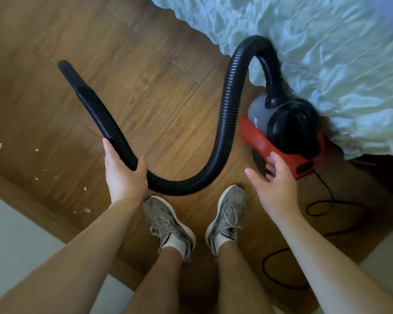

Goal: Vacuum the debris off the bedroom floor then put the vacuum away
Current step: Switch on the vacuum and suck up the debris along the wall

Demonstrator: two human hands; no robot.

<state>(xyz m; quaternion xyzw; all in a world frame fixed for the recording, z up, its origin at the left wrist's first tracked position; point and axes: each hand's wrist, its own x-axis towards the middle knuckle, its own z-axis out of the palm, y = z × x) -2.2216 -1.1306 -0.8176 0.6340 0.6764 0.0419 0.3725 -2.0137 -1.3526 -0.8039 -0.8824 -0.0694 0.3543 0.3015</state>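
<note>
Where left fingers close, hose runs through.

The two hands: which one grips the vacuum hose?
The left hand; it wraps round the black hose. The right hand holds nothing, spread open beside the red vacuum.

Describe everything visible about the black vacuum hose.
The hose is black, ribbed and plastic-looking. It rises from the top of the grey-and-red vacuum body beside the bed, arches over, sags low before the shoes, then passes through the left hand, which grips it, and ends in a smooth tapered nozzle.
</note>
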